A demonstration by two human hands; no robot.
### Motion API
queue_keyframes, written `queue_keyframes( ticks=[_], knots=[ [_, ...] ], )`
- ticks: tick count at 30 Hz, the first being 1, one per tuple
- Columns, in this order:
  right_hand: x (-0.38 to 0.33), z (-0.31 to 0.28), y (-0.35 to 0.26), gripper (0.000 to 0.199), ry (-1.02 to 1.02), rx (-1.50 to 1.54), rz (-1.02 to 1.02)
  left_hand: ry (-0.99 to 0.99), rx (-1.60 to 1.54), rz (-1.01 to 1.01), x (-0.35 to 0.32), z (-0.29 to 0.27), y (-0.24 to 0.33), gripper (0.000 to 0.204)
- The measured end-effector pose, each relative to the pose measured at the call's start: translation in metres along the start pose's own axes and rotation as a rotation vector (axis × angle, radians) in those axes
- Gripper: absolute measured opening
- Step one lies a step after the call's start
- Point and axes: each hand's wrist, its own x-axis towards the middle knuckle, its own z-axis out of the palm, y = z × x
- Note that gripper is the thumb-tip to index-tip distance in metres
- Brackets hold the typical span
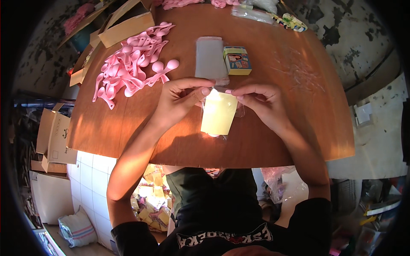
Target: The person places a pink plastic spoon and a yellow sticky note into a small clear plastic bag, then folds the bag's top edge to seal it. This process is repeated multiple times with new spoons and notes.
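Over the wooden table, my left hand (183, 97) and my right hand (261, 102) pinch the upper edge of a clear plastic bag (240, 112), one at each side. Inside or behind its film is a pale yellow card (218, 115), brightly lit by the sun; something white shows at the card's lower edge. A small pink bit lies at my right fingertips, too small to name surely. Just beyond my hands are a stack of flat clear bags (209, 59) and a small pile of yellow and blue printed cards (238, 62).
Pink plastic scoops (132, 64) are heaped at the table's left, near an open cardboard box (128, 23). Thin clear strips (299, 70) lie scattered on the right. More plastic packs (252, 13) lie at the far edge. Below the table, packed yellow pieces (153, 192) fill the space beside my leg.
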Motion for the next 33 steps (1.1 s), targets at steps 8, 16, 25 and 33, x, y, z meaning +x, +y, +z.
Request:
queue_keyframes(
  ticks=[8,16,25,33],
  knots=[
    [-0.001,-0.004,0.008,0.024,-0.089,-0.138,-0.087,-0.035,0.062,0.019,-0.002,-0.008,-0.003,0.020],
    [-0.002,-0.001,-0.001,0.024,-0.106,-0.473,-0.253,-0.082,-0.106,-0.038,-0.001,-0.010,0.001,0.014],
    [-0.004,0.010,0.010,0.028,-0.046,-0.336,-0.212,-0.013,0.113,-0.017,0.002,-0.004,-0.001,0.019],
    [-0.010,0.017,0.014,0.035,-0.015,-0.112,-0.026,-0.152,0.085,-0.080,0.000,-0.001,0.024,0.048]
  ],
)
